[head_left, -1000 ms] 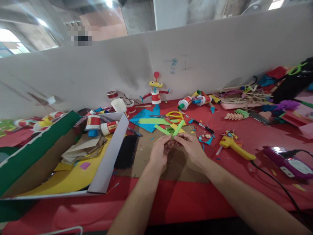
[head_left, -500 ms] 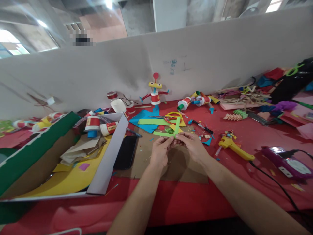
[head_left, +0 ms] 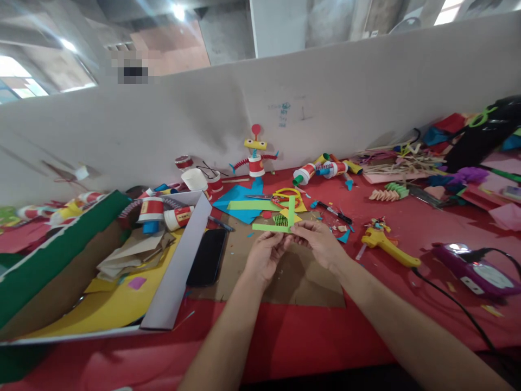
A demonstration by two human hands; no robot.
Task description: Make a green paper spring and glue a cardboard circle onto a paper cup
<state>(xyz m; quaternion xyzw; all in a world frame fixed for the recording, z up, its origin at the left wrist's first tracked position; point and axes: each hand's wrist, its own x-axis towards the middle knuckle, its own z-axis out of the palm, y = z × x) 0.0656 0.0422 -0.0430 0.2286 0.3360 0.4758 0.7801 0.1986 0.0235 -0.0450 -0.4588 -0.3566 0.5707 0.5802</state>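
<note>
Two light-green paper strips [head_left: 292, 212] meet at a corner in an L shape, one pointing away and one to the left. My right hand [head_left: 319, 241] pinches that corner between thumb and fingertips. Just left of it, my left hand [head_left: 264, 255] has its fingers curled at the lower edge of the sideways strip; its fingertips are partly hidden. Behind the strips lies a small green folded paper spring [head_left: 280, 220]. Both hands are above a brown cardboard sheet [head_left: 301, 282]. Yellow-handled scissors [head_left: 287, 194] rest beyond, by blue paper [head_left: 238, 201] and a long green strip [head_left: 252, 206].
On the left are an open box [head_left: 179, 271] with paper scraps and a black phone [head_left: 208, 256]. A yellow glue gun [head_left: 388, 250] and a purple power socket [head_left: 474, 271] lie right, with a cable. A paper-cup figure [head_left: 256, 163] stands by the white partition [head_left: 163, 119].
My left thumb has shifted slightly down from the strips' corner, while my right hand keeps its pinch. The whole view has moved a little.
</note>
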